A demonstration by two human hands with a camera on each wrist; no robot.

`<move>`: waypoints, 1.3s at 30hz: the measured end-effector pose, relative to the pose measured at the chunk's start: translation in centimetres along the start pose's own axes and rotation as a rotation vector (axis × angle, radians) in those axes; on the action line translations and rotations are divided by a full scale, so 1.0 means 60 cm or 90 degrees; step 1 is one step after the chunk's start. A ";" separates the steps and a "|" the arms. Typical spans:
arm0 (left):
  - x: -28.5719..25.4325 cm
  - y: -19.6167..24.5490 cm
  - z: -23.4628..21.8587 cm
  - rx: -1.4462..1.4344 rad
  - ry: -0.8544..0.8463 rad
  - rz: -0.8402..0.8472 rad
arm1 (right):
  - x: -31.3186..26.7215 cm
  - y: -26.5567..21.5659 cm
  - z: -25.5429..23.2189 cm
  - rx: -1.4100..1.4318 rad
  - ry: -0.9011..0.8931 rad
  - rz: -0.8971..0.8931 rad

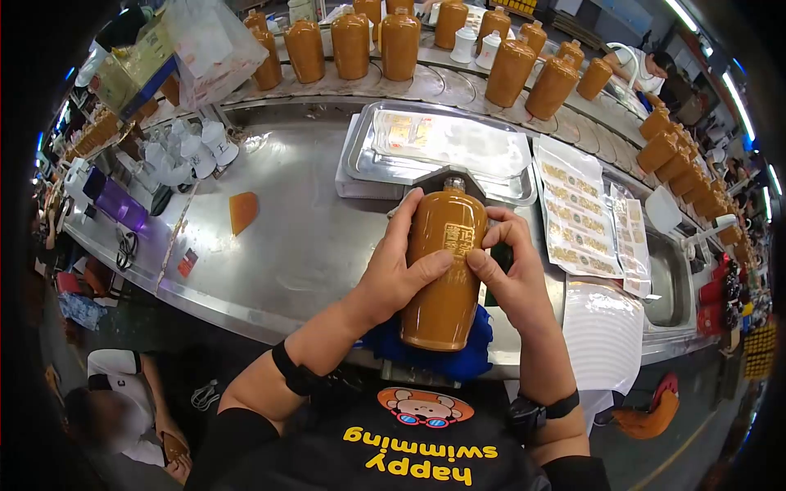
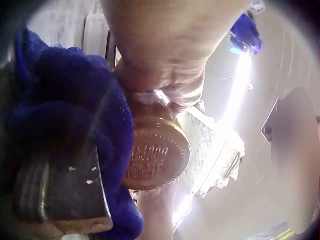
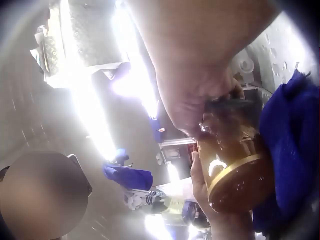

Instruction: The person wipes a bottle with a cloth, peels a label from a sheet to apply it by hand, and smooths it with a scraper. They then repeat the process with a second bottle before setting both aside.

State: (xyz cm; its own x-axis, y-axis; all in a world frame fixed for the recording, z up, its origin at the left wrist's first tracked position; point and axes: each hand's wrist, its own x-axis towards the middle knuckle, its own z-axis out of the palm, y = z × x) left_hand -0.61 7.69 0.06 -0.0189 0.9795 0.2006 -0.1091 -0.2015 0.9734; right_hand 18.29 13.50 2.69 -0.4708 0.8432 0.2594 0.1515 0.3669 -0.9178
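An orange-brown ceramic bottle (image 1: 444,270) with a raised gold seal lies tilted on a blue cloth (image 1: 458,352) at the near edge of the steel table, neck pointing away from me. My left hand (image 1: 399,266) grips its left side, thumb across the front. My right hand (image 1: 508,266) pinches at the seal area on its right side with curled fingers. In the left wrist view the bottle's round stamped base (image 2: 155,155) shows beside the blue cloth (image 2: 75,125). The right wrist view shows the bottle (image 3: 235,170) under the hand, with the cloth (image 3: 287,145) at right.
A steel tray (image 1: 442,147) with a plastic sheet sits behind the bottle. Label sheets (image 1: 577,217) lie to the right. Many matching bottles (image 1: 352,45) stand on the curved conveyor at the back. White caps (image 1: 192,151) cluster at left. A seated person (image 1: 123,401) is at lower left.
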 end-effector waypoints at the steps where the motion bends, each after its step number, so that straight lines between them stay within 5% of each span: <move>1: 0.000 0.003 -0.008 -0.005 0.003 -0.006 | 0.005 0.002 0.005 -0.051 0.018 -0.034; 3: 0.000 0.006 -0.003 -0.007 0.011 -0.002 | -0.005 0.004 -0.002 -0.152 0.060 -0.106; 7: -0.002 0.002 0.002 0.062 0.025 0.018 | -0.052 -0.040 -0.002 0.217 0.205 0.074; 15: -0.001 -0.005 -0.004 0.074 0.036 0.011 | -0.100 -0.072 0.020 0.204 0.015 0.215; 39: 0.004 -0.020 -0.005 0.108 0.051 0.037 | -0.108 -0.053 0.042 0.186 0.040 0.199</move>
State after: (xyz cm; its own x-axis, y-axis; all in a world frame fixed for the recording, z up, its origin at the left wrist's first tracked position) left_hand -0.78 8.16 -1.11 -0.1006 0.9619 0.2544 0.0633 -0.2490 0.9664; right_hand 18.65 5.90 3.15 -0.3860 0.9218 -0.0346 0.0221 -0.0282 -0.9994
